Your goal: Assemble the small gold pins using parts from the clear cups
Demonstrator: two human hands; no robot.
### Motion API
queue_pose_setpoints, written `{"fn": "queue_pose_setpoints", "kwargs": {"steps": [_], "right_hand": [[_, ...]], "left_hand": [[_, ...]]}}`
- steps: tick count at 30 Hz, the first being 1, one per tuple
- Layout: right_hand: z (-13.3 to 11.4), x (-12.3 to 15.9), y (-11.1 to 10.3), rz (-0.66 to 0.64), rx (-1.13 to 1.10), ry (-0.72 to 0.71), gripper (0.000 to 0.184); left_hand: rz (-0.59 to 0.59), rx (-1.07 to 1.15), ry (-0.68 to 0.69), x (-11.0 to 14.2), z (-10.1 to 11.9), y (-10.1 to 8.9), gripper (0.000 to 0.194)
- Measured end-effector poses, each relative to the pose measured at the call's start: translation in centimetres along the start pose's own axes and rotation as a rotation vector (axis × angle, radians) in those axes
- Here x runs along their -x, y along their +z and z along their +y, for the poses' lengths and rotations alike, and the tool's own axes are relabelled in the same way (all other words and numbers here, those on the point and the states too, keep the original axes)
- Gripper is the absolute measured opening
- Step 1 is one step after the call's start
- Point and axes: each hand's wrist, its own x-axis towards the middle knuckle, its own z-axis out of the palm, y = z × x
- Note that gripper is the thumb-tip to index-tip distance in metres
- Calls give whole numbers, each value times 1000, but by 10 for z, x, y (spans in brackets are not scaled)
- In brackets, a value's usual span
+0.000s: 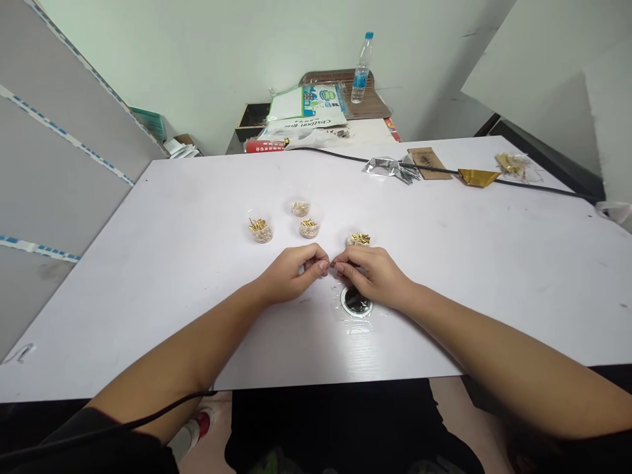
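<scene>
My left hand and my right hand meet fingertip to fingertip over the middle of the white table. Both are closed in a pinch. A tiny dark piece shows between the right fingertips, too small to name; what the left fingers pinch is hidden. Just beyond my right hand stands a small clear cup of gold-coloured pins, partly covered by the hand. Under the right wrist lies a round black disc with a white rim, fixed with clear tape. Farther off are clear cups of small gold pieces and paler ones.
A black cable crosses the table's far side, beside silver foil, a brown card and a folded gold piece. Behind stands a water bottle on a brown tray. A grey partition borders the left.
</scene>
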Motion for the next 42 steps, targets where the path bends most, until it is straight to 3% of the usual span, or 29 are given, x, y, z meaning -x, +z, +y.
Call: {"fn": "queue_pose_setpoints", "kwargs": {"steps": [19,42], "right_hand": [[0,0,0,-72,19,-114,17],[3,1,-6,-222,61,-85,17]], "left_hand": [[1,-37,50,-2,0,0,12],[-58,-35,58,-3,1,-3,12]]}}
